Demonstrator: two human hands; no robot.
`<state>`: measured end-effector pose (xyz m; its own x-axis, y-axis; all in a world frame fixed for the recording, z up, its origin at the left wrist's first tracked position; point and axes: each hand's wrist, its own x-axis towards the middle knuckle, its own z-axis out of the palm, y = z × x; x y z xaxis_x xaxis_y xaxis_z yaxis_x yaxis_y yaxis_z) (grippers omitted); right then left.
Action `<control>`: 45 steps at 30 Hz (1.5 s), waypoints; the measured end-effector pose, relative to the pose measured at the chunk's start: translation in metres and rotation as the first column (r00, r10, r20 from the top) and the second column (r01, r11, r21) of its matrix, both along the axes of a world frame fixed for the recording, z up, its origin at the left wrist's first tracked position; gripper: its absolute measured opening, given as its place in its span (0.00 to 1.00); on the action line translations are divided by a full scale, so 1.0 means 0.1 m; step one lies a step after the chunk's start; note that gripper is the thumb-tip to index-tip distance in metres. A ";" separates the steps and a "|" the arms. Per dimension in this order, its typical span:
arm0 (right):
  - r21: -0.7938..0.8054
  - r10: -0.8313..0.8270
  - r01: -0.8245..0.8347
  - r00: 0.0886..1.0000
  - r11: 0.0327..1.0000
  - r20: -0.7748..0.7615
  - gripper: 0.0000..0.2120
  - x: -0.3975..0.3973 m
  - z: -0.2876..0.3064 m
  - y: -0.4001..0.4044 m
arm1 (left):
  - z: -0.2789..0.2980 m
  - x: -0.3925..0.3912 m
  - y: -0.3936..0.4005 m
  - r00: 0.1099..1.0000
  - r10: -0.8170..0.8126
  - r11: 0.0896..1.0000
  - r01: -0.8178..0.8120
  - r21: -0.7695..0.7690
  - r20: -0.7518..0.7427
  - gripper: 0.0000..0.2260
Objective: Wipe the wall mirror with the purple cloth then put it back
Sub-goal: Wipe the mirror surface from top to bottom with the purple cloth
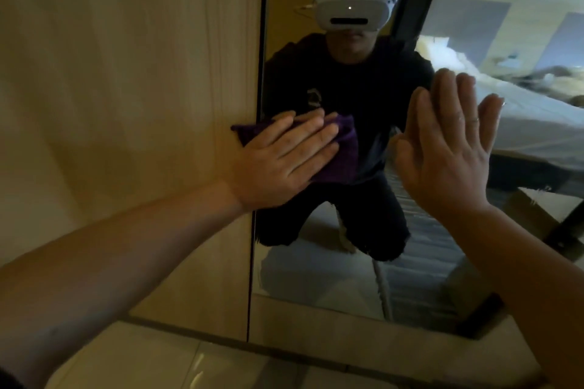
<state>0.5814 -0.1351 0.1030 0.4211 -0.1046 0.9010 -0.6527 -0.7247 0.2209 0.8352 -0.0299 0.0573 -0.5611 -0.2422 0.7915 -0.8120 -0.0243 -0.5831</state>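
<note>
The left hand presses the crumpled purple cloth flat-fingered against the tall wall mirror. The right hand, fingers straight, rests on the glass, holding nothing.

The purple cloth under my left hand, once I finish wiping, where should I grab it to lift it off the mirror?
Probably pinch the purple cloth at its free right edge, coming from the right. The left hand lies flat over most of it, and only that side spreads uncovered on the mirror.
</note>
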 end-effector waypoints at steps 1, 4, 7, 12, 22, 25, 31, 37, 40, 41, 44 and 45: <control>0.002 0.002 -0.002 1.000 1.000 0.008 0.29 0.01 0.00 0.00 | -0.24 0.01 0.02 1.000 0.020 1.000 -0.021 0.023 0.010 0.27; 0.002 -0.005 0.005 1.000 1.000 0.026 0.29 0.04 -0.01 0.00 | -0.84 0.03 0.07 0.998 0.046 0.992 -0.051 0.113 0.047 0.26; 0.012 -0.019 0.018 1.000 1.000 0.018 0.30 0.06 0.00 0.01 | -1.37 0.04 0.19 0.986 0.082 0.967 -0.114 0.226 0.145 0.20; 0.027 -0.084 0.084 0.996 0.996 -0.022 0.30 0.03 0.04 0.05 | -1.81 0.03 0.28 0.978 0.137 0.908 -0.187 0.375 0.156 0.20; 0.241 -0.094 0.124 0.987 0.963 -0.134 0.31 -0.47 0.25 0.24 | -0.66 -0.39 0.26 0.981 -0.049 0.935 0.112 0.338 -0.188 0.13; 0.261 -0.173 0.203 0.976 0.944 -0.131 0.32 -0.78 0.26 0.12 | 0.20 -0.53 0.15 0.958 -0.135 0.979 0.169 0.116 -0.252 0.16; 0.210 -0.232 0.257 0.963 0.943 -0.138 0.33 -1.00 0.18 -0.19 | 1.76 -0.84 -0.27 0.986 -0.108 0.984 0.088 -0.152 -0.127 0.17; 0.100 -0.149 0.152 0.988 0.983 -0.030 0.31 -0.98 0.08 -0.37 | 1.65 -0.99 -0.44 0.993 0.037 0.999 -0.039 -0.018 -0.111 0.23; 0.031 -0.083 0.082 0.996 0.996 0.032 0.31 -0.94 0.01 -0.46 | 1.20 -1.02 -0.44 0.998 0.020 1.000 -0.019 0.013 -0.062 0.24; 0.019 -0.068 0.067 0.996 0.998 0.049 0.30 -0.92 0.00 -0.48 | 1.02 -1.03 -0.45 0.999 0.012 0.999 -0.011 0.034 -0.041 0.24; 0.005 -0.057 0.057 0.996 0.998 0.073 0.30 -0.91 -0.01 -0.50 | 0.41 -1.05 -0.44 0.999 -0.033 0.993 0.035 0.114 -0.016 0.23; 0.003 -0.057 0.057 0.996 0.998 0.072 0.30 -0.91 -0.01 -0.50 | 0.19 -1.05 -0.43 0.999 -0.041 0.991 0.040 0.124 0.001 0.23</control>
<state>0.4902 -0.1848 0.1015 0.3488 -0.1275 0.9285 -0.7070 -0.6861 0.1714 0.7297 -0.0733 0.0759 -0.5752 -0.3154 0.7548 -0.8088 0.0813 -0.5824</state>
